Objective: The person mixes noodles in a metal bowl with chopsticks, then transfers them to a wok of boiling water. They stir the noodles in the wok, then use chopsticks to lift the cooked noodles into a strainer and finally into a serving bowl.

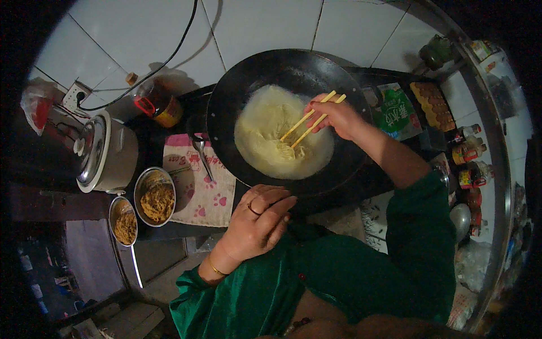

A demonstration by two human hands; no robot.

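A large black wok (347,156) holds pale, foamy liquid with noodles (275,127) in it. My right hand (336,116) grips a pair of yellowish chopsticks (309,123), whose tips dip among the noodles. Close to the wok's near rim is my left hand (260,222), loosely curled, a ring on one finger, with nothing visible in it; its palm is hidden. To its left, two metal bowls, a larger one (155,196) and a smaller one (123,221), contain a brownish, stringy food.
A patterned cloth (211,207) carries a metal spoon (204,159). Left stand a lidded cooker (110,152) and a dark bottle (156,106); a black cable (169,59) hangs above. Right are a green package (394,112), an egg tray (432,106) and several bottles (470,152).
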